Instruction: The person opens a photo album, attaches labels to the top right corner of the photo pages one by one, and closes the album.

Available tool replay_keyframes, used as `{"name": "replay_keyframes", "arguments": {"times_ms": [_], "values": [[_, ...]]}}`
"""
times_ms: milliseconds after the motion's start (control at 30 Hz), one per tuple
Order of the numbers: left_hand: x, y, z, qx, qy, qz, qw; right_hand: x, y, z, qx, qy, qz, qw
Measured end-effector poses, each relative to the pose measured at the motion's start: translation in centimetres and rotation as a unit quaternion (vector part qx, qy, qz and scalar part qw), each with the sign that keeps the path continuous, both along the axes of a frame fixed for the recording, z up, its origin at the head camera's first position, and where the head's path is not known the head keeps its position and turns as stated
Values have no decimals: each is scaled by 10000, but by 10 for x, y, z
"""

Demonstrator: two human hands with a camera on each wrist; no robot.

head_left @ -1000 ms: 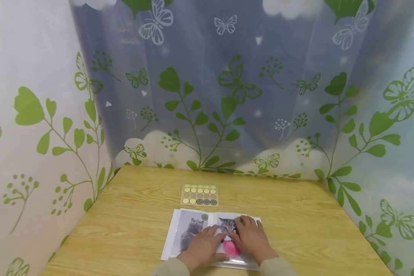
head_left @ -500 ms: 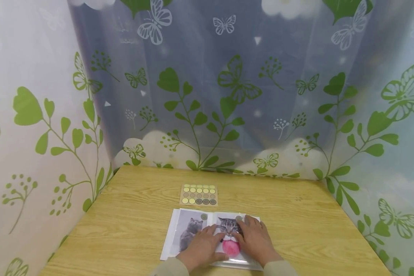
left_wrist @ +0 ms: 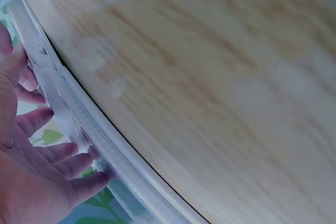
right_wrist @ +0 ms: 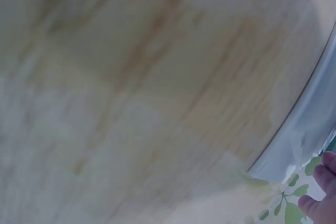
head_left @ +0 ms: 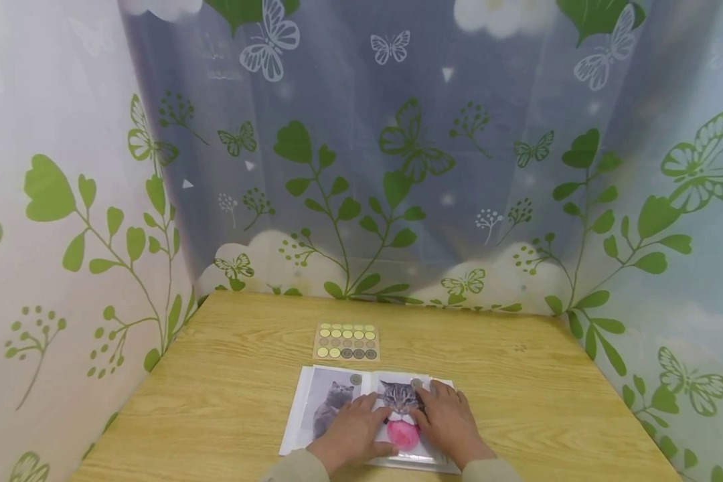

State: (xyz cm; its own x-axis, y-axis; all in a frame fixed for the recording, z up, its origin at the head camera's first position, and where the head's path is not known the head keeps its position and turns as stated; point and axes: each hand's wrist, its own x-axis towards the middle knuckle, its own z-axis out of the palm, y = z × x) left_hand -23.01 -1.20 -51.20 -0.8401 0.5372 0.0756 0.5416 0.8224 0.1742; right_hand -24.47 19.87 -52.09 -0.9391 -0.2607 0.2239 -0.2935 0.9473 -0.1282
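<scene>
An album [head_left: 295, 408] lies spread on the wooden table, seen from its edge in the left wrist view. Its left page carries a grey cat picture [head_left: 334, 402] with a dark round sticker [head_left: 356, 379] near the top corner. On the right page is a tabby cat picture [head_left: 400, 395] with a pink patch below, partly covered by both hands. Fingers extended, my left hand [head_left: 352, 428] rests across the middle fold and the right page. My right hand [head_left: 450, 418] lies flat on that page's right side, its fingertips beside another round sticker [head_left: 416, 383].
Behind the album lies a sheet [head_left: 347, 343] with rows of yellow, brown and dark round stickers. The wooden table [head_left: 217, 388] is enclosed by curtains [head_left: 361, 167] printed with butterflies and leaves.
My right hand has slid slightly right, uncovering the round sticker and more of the tabby's face. The left hand stays nearly in place.
</scene>
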Motion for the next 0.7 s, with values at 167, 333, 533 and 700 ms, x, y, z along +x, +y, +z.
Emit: {"name": "replay_keyframes", "arguments": {"times_ms": [167, 333, 533, 700], "values": [[2, 0, 1, -42, 64, 13, 10000, 1, 0, 0, -55, 58, -13, 10000], [3, 1, 2, -140, 247, -15, 9996, 2, 2, 1, -70, 30, -33, 10000], [6, 3, 3, -49, 299, -21, 9995, 4, 6, 0, -143, 144, -20, 9998], [10, 5, 4, 164, 184, 9, 9997, 6, 9, -1, -269, 136, -43, 9995]]}}
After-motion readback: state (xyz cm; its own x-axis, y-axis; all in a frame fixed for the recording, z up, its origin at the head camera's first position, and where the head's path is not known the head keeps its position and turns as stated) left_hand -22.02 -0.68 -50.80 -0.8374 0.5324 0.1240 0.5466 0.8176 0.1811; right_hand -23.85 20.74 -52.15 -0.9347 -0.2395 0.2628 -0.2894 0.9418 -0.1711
